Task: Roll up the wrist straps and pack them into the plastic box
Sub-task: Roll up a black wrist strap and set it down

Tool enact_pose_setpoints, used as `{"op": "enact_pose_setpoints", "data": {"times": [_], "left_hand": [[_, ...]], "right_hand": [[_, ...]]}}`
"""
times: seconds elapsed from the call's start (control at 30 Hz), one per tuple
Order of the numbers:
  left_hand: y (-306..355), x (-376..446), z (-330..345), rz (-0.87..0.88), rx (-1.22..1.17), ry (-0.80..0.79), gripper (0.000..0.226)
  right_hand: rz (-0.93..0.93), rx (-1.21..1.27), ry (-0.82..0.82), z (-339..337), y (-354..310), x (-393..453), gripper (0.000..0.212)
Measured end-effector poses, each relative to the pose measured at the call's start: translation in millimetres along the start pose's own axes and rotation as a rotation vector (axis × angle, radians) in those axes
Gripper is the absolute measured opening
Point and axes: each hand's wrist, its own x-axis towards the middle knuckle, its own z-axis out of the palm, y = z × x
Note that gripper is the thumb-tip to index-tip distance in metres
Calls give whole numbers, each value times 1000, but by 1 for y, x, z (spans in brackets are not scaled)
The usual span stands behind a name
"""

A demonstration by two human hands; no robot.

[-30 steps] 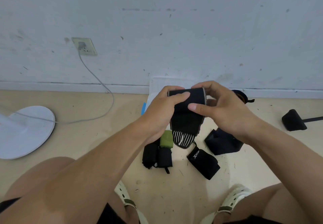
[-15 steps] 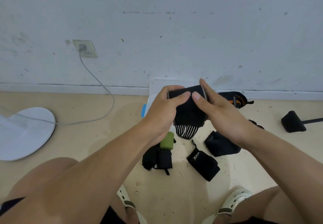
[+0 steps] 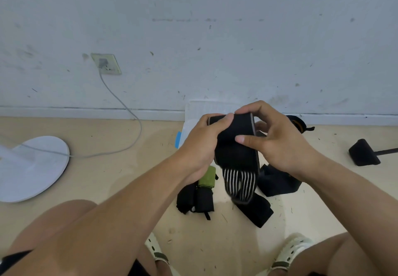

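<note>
I hold a black wrist strap above the floor; its white-striped end hangs down. My left hand grips the rolled top from the left, thumb on the roll. My right hand pinches the same roll from the right, thumb on its front face. Behind the hands the clear plastic box with a white lid stands against the wall, mostly hidden. On the floor lie a green rolled strap, two black rolled straps, a flat black strap, a black strap and a black-orange strap.
A white round fan base sits at the left, its grey cable running to a wall socket. A black foot with a rod lies at the right. My knees and white sandals fill the bottom.
The roll has been turned further between my hands. My right fingers moved from lying across the roll to curling over its top edge. The striped end hangs lower in view.
</note>
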Motion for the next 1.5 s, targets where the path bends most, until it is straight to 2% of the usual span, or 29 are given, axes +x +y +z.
{"op": "enact_pose_setpoints", "data": {"times": [0.1,0.27,0.43,0.7,0.93,1.03,1.23,1.5], "left_hand": [[0,1,0,16,2,27,33],[1,3,-2,58,52,51,28],[2,1,-3,50,59,25,32],[4,3,-5,40,68,24,35],[4,2,-5,64,84,32,31],[4,1,-4,63,81,28,32],[6,2,-4,66,54,34,33],[6,3,-5,42,61,58,33]], "right_hand": [[9,29,14,-1,3,-1,44],[151,236,-18,-4,-3,0,30],[120,246,44,-3,0,0,33],[34,108,49,-2,0,1,38],[221,309,7,-3,-1,4,28],[199,350,30,-3,-1,4,22],[134,253,100,-2,0,3,28],[134,152,66,-4,-5,0,34]]}}
